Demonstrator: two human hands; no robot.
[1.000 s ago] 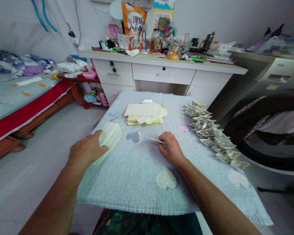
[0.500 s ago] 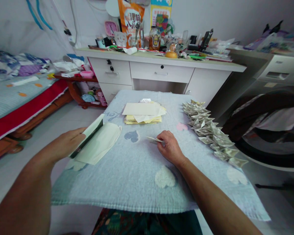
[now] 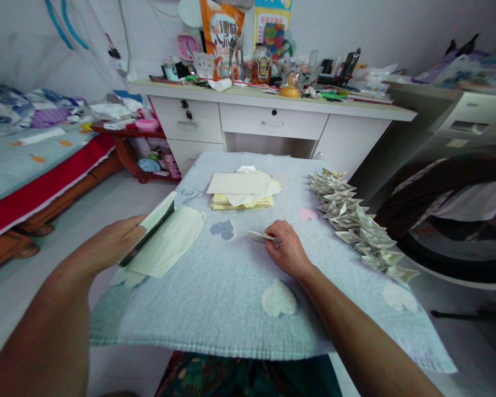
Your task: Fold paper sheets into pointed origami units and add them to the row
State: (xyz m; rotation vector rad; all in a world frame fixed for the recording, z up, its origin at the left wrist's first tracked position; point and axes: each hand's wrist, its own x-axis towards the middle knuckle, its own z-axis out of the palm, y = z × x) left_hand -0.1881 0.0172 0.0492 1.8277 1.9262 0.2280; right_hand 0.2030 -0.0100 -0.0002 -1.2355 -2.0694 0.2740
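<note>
Holding a dark-edged piece [image 3: 147, 232] along the left of the pale sheets [image 3: 172, 242]

The dark-edged piece is gripped at its left side by the left hand [image 3: 119, 239], with little space left in the grip; the fingers on its far face are partly hidden. It is held tilted, and its long axis is set from near left to far right, roughly in line with that of the pale sheets, which are laid on the cloth [image 3: 215, 303] directly to its right. Whether the two are touching cannot be told. The sheets are reached far more closely by the left hand than by the right hand [image 3: 286, 248]. The left forearm is brought in from the near left corner, the wrist bent so that the fingers are pointed far and right.

By the right hand, closed in a pinch and lowered over the middle of the cloth, a folded paper [image 3: 259, 235] is held, its free end pointed left.
</note>
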